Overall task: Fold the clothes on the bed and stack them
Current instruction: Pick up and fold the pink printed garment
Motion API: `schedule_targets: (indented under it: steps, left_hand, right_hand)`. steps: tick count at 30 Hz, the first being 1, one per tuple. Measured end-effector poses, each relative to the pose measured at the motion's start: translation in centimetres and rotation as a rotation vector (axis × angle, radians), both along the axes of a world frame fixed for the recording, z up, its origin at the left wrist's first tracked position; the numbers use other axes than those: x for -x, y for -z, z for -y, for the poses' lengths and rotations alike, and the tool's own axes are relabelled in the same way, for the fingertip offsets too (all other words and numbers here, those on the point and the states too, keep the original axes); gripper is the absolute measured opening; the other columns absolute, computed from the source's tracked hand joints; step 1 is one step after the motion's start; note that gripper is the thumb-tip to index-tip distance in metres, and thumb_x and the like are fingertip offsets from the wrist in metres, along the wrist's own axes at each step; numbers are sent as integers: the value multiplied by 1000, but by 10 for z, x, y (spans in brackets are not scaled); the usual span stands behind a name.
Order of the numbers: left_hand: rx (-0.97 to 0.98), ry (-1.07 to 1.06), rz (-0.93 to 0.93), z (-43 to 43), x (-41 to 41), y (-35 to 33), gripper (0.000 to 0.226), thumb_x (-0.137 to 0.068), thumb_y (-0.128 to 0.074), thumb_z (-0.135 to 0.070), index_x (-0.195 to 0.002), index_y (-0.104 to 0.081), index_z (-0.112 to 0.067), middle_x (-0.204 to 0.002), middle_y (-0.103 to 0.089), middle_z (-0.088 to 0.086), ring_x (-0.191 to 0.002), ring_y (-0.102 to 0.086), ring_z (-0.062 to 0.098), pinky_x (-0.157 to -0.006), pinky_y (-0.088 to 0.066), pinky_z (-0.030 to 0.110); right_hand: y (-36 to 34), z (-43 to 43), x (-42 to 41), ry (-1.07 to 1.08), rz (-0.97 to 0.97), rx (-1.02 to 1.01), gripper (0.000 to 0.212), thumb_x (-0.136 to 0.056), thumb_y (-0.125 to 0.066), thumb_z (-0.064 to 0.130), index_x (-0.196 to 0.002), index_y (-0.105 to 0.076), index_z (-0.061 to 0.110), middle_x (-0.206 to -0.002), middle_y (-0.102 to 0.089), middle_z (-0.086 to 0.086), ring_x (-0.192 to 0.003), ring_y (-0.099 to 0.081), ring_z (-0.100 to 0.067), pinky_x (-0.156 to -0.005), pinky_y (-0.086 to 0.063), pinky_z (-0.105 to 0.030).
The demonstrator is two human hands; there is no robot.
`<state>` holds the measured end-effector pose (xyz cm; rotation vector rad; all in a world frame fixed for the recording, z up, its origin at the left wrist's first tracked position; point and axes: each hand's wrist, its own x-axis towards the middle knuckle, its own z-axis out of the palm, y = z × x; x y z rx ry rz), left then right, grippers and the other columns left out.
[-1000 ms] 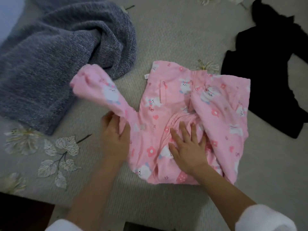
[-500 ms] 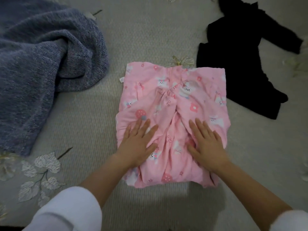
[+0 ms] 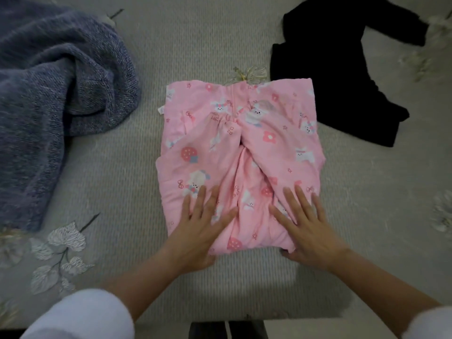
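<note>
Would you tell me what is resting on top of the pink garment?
The left hand and right hand lie flat on the near end of the pink garment; the fabric beneath them is hidden.

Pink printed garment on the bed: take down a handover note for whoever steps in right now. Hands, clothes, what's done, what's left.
Left hand: open, flat on the near left part of the pink garment.
Right hand: open, flat on its near right part.
The pink garment lies mid-bed, sides folded in to a rough rectangle.
Blue-grey knit: crumpled, far left.
Black garment: lying loose, far right.
Done: pink one partly folded.
Left: finish it, fold the other two, stack all three.
</note>
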<state>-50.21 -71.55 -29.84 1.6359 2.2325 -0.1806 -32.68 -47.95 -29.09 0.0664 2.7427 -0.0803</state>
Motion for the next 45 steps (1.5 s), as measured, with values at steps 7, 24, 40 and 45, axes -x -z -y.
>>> schedule_targets:
  steps: [7, 24, 40, 45]
  left_hand:
    - [174, -137, 334, -29, 25, -27, 65, -91, -44, -50, -149, -22, -27, -158, -16, 7, -144, -15, 35, -112, -25, 50]
    - [517, -560, 1013, -92, 110, -121, 43, -61, -69, -31, -99, -71, -11, -97, -72, 10, -91, -68, 27, -88, -52, 41]
    - [59, -424, -13, -122, 99, -32, 43, -91, -38, -11, -132, -40, -24, -130, -47, -2, -127, -40, 19, -109, -17, 64]
    - [-161, -267, 91, -107, 52, -47, 55, -93, -24, -62, -140, -40, -38, -150, -38, 5, -141, -25, 41, -105, -11, 68]
  right_hand:
    - [-29, -19, 35, 282, 126, 409, 72, -90, -58, 42, -150, -25, 20, -154, -32, -8, -140, -33, -27, -114, -28, -38]
    - [-109, -90, 109, 863, 821, 971, 21, -62, -74, 10, -83, -76, 12, -97, -74, -10, -88, -71, -23, -88, -53, -35]
    - [-35, -101, 144, 730, 30, 449, 7, -83, -68, 25, -85, -61, 24, -80, -62, -1, -81, -58, -23, -70, -44, -29]
    - [-40, -84, 131, 759, -155, 257, 18, -85, -64, 28, -102, -66, 23, -88, -63, 4, -102, -57, -25, -90, -38, -37]
